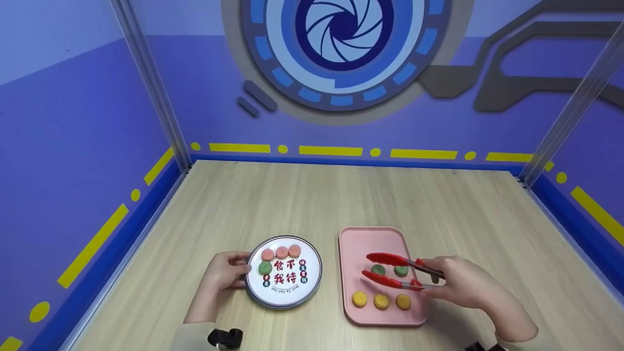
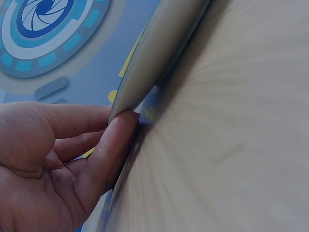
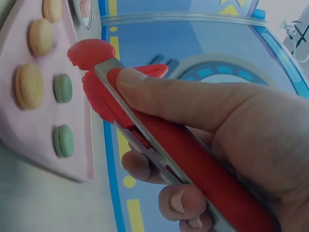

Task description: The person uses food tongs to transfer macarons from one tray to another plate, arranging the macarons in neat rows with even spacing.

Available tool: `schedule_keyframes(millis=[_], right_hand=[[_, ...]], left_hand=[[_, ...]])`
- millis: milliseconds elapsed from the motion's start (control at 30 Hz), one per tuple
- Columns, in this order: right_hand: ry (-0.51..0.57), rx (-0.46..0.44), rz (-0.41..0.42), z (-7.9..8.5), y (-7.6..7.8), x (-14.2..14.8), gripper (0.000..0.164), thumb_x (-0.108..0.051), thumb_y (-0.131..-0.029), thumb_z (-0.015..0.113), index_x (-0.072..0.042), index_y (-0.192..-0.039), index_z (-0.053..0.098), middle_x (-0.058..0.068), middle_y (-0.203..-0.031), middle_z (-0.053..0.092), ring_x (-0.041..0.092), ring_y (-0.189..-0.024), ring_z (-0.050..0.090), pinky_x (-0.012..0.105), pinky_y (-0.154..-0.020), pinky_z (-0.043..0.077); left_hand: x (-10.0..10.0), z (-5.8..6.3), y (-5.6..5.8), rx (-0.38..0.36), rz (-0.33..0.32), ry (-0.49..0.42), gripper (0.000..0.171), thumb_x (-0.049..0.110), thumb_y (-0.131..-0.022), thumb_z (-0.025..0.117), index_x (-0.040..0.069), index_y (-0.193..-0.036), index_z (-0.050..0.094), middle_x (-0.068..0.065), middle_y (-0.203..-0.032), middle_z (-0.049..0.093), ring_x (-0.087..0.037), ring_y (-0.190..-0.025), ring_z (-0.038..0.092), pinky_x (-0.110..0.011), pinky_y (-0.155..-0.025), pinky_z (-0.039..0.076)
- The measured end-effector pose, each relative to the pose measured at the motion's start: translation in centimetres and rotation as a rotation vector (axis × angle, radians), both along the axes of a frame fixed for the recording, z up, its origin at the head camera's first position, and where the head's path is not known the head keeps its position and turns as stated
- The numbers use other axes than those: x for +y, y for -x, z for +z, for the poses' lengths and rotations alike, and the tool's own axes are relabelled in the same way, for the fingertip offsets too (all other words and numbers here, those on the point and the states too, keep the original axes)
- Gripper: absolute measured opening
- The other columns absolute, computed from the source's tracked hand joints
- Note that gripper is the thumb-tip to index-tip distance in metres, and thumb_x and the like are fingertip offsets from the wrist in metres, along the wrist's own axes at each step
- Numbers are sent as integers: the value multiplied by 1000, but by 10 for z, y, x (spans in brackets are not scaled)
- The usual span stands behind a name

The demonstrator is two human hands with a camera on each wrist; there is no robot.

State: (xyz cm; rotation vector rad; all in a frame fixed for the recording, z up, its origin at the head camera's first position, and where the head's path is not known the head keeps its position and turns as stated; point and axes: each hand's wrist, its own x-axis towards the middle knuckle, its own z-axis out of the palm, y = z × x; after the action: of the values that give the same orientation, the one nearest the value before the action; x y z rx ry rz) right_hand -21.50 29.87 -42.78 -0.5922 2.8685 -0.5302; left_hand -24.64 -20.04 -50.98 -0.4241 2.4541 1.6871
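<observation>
My left hand pinches the left rim of a round white plate with a dark edge and printed characters. Along the plate's upper left lie three pink macarons and one green macaron. In my right hand is a pair of red-tipped tongs, gripped by the handles. Their arms are spread, with nothing between the tips, above a pink tray. Two green macarons show between and beside the tong arms in the head view. Three yellow macarons form a row near the tray's front edge.
Plate and tray stand side by side on a light wooden table. Blue and purple printed panels enclose it at the back and both sides, with metal posts at the corners.
</observation>
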Motion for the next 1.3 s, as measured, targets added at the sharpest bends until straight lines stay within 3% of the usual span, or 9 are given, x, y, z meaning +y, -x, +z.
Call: schedule_keyframes(millis=[333,567,1300], right_hand=[[-34,-30,-47,2,-3,10,59,-43,-75,90,-10,-121,74,-6,-79,61,10,-69,49,23,-55,38],[-58,-79,-103,3,-4,9,60,-40,-74,91,-7,-121,75,-3,-84,66,14,-73,52,26,-60,45],[-64,-131,-113,5,-1,8,63,-40,-76,90,-5,-125,73,-1,-91,70,15,-75,53,28,-62,46]], left_hand=[[0,1,0,-7,6,3,40,-6,-91,67,-4,-131,66,-12,-101,61,-15,-70,62,-31,-58,66],[-1,0,1,-8,0,4,40,-5,-92,68,-3,-132,65,-14,-103,63,-15,-70,64,-31,-59,66],[1,1,-1,-20,19,7,40,-5,-92,68,-3,-132,66,-14,-104,64,-15,-71,65,-30,-58,65]])
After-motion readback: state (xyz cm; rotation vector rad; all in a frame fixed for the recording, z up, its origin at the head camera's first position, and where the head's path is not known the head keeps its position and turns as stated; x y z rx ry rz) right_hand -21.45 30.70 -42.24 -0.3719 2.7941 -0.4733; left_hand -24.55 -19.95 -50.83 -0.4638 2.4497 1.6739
